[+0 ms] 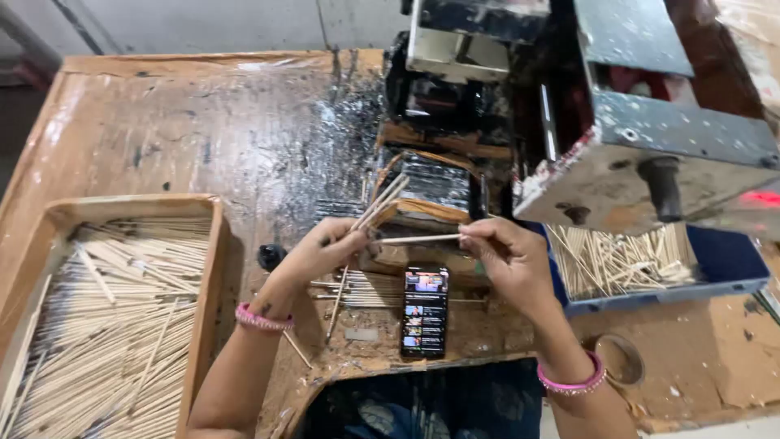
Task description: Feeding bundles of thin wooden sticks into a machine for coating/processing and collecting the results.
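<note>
The right hand [508, 256] pinches one thin bamboo stick [418, 239] at its end, fingertips closed on it; the stick lies level, its far tip reaching the left hand [325, 250]. That hand's fingers close around a small fan of sticks [380, 203] pointing up and right; how many it grips is hard to make out. Behind them a blackened machine [585, 106] is cut off at the top edge, its inner parts too dark to read. A phone [424, 312] with a lit screen lies just below the hands. A wooden tray [203, 309] of sticks sits left, a blue bin [731, 264] of sticks right. Both wrists wear pink bangles, forearms angled inward.
</note>
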